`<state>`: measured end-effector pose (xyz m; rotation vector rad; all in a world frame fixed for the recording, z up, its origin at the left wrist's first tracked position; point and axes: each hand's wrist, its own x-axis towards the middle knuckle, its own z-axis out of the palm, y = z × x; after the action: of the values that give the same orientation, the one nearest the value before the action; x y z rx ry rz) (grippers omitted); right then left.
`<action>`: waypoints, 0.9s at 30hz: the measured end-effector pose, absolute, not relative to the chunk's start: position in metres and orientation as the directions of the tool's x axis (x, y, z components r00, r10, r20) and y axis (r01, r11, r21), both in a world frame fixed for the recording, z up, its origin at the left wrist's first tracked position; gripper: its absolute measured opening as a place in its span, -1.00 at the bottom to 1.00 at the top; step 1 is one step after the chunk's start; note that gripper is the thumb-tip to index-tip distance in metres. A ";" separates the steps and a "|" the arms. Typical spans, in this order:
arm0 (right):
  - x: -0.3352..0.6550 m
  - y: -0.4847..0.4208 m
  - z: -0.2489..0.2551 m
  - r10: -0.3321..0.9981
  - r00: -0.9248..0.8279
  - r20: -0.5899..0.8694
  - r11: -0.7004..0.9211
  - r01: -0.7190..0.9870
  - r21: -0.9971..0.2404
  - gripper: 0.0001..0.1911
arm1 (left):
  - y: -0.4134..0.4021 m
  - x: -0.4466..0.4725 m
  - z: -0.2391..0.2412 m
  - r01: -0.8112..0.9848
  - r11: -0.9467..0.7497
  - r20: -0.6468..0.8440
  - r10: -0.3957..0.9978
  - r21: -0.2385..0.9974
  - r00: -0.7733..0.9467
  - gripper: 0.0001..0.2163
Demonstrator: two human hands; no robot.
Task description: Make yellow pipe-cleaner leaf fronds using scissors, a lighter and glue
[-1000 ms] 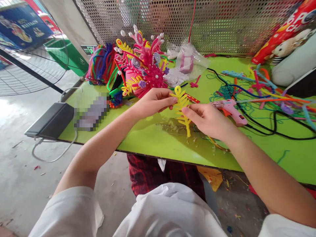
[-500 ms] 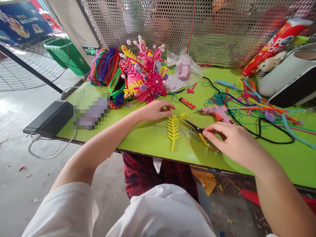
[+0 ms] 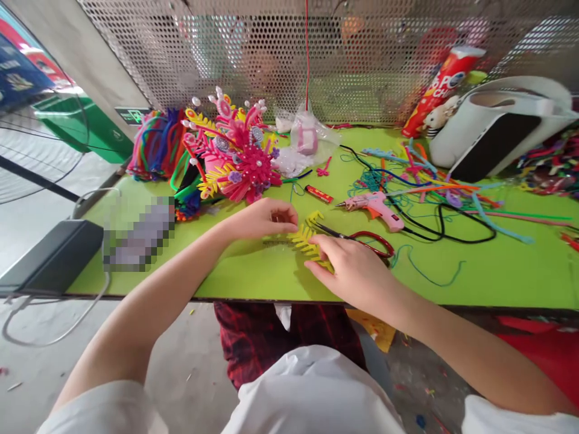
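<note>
A yellow leaf-shaped piece of trimmed chenille stem (image 3: 304, 242) lies slantwise between my hands. My left hand (image 3: 265, 218) has its thumb and fingertips closed at the upper tip of this leaf. Over its lower end is my right hand (image 3: 350, 262), thumb and index finger apart around it, hiding the stem. Scissors with red handles (image 3: 379, 239) and dark blades rest on the table just beyond my right hand. A short curled yellow piece (image 3: 313, 216) sits by the blade tips.
A pink glue gun (image 3: 382, 211) lies on the green table (image 3: 434, 283) among loose stems and cords. Behind my left hand stands a pink and yellow flower headpiece (image 3: 246, 160). A grey box (image 3: 52, 253) with a cable and a white container (image 3: 493, 120) flank the work area.
My right hand has let go of the scissors and moved left to the yellow leaf. The leaf has turned from upright to slanted. My view has shifted right.
</note>
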<state>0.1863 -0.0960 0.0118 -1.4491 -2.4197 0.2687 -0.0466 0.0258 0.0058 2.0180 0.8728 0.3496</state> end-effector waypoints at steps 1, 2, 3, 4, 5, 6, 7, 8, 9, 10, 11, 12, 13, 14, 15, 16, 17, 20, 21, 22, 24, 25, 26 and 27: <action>0.181 -0.093 0.012 0.895 -0.408 0.181 0.444 0.849 -0.286 -0.60 | 0.024 -0.046 0.009 0.404 -0.336 -0.070 0.690 0.851 0.721 -0.74; 0.177 -0.089 0.013 0.906 -0.376 0.195 0.419 0.863 -0.281 -0.57 | 0.021 -0.046 0.012 0.367 -0.323 -0.053 0.684 0.872 0.728 -0.76; 0.174 -0.085 0.015 0.916 -0.349 0.197 0.395 0.866 -0.306 -0.55 | 0.019 -0.046 0.015 0.338 -0.316 -0.038 0.679 0.886 0.733 -0.77; 0.172 -0.079 0.018 0.928 -0.327 0.179 0.371 0.855 -0.361 -0.58 | 0.017 -0.045 0.017 0.313 -0.310 -0.022 0.677 0.898 0.736 -0.79; 0.171 -0.073 0.021 0.937 -0.317 0.145 0.348 0.826 -0.443 -0.63 | 0.015 -0.044 0.017 0.287 -0.301 -0.006 0.681 0.909 0.733 -0.79; 0.172 -0.066 0.023 0.943 -0.316 0.107 0.321 0.776 -0.543 -0.68 | 0.014 -0.042 0.017 0.260 -0.289 0.013 0.692 0.921 0.722 -0.79; 0.174 -0.060 0.025 0.946 -0.315 0.075 0.288 0.711 -0.642 -0.69 | 0.013 -0.041 0.016 0.229 -0.272 0.035 0.711 0.935 0.702 -0.77; 0.176 -0.055 0.025 0.949 -0.311 0.054 0.251 0.639 -0.727 -0.68 | 0.012 -0.039 0.014 0.193 -0.251 0.058 0.737 0.949 0.673 -0.75; 0.178 -0.050 0.023 0.952 -0.303 0.044 0.218 0.571 -0.792 -0.67 | 0.011 -0.036 0.011 0.152 -0.229 0.084 0.770 0.961 0.632 -0.72; 0.179 -0.047 0.021 0.957 -0.289 0.037 0.188 0.513 -0.837 -0.65 | 0.010 -0.033 0.008 0.112 -0.209 0.105 0.803 0.972 0.587 -0.69; 0.180 -0.045 0.018 0.961 -0.274 0.028 0.160 0.473 -0.867 -0.64 | 0.008 -0.030 0.006 0.081 -0.192 0.119 0.832 0.978 0.542 -0.66; 0.179 -0.045 0.014 0.965 -0.263 0.015 0.136 0.450 -0.883 -0.63 | 0.007 -0.027 0.003 0.065 -0.176 0.119 0.853 0.982 0.508 -0.65; 0.178 -0.045 0.011 0.966 -0.257 0.006 0.123 0.441 -0.889 -0.63 | 0.006 -0.025 0.002 0.067 -0.156 0.104 0.866 0.985 0.490 -0.64; 0.177 -0.047 0.009 0.966 -0.258 0.004 0.121 0.441 -0.889 -0.63 | 0.005 -0.024 0.001 0.082 -0.131 0.077 0.875 0.988 0.478 -0.64; 0.177 -0.047 0.008 0.963 -0.270 0.003 0.128 0.450 -0.884 -0.63 | 0.004 -0.023 0.000 0.103 -0.104 0.044 0.883 0.989 0.468 -0.63; 0.179 -0.047 0.008 0.958 -0.287 0.000 0.140 0.468 -0.873 -0.64 | 0.003 -0.023 0.000 0.127 -0.073 0.007 0.890 0.989 0.455 -0.62; 0.185 -0.046 0.009 0.955 -0.297 -0.003 0.152 0.499 -0.853 -0.64 | 0.003 -0.024 0.000 0.151 -0.042 -0.029 0.898 0.988 0.440 -0.60; 0.234 -0.026 0.018 0.978 -0.191 0.081 0.189 0.661 -0.727 -0.64 | 0.006 -0.028 0.001 0.266 0.045 -0.164 0.879 0.963 0.447 -0.61; 0.261 -0.015 0.021 0.973 -0.101 0.206 0.212 0.734 -0.645 -0.69 | 0.007 -0.029 0.002 0.317 0.056 -0.205 0.865 0.947 0.458 -0.63; 0.293 -0.003 0.023 0.942 -0.030 0.333 0.214 0.819 -0.532 -0.72 | 0.009 -0.031 0.001 0.363 0.057 -0.235 0.852 0.930 0.469 -0.65; 0.359 0.021 0.023 0.921 0.034 0.389 0.163 0.872 -0.461 -0.78 | 0.012 -0.033 0.001 0.443 0.013 -0.271 0.807 0.896 0.525 -0.68; 0.389 0.032 0.021 0.916 0.047 0.399 0.143 0.890 -0.434 -0.75 | 0.014 -0.035 0.001 0.476 -0.028 -0.283 0.772 0.879 0.569 -0.68; 0.416 0.041 0.018 0.914 0.057 0.402 0.124 0.903 -0.412 -0.69 | 0.017 -0.036 0.000 0.504 -0.074 -0.297 0.732 0.861 0.614 -0.68; 0.437 0.048 0.014 0.918 0.057 0.393 0.115 0.909 -0.400 -0.63 | 0.019 -0.037 0.000 0.526 -0.116 -0.310 0.693 0.843 0.651 -0.67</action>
<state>0.4373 0.0484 0.0143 -1.7719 -1.8289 0.0200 -0.0373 0.0190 0.0003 1.7780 0.9822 0.1918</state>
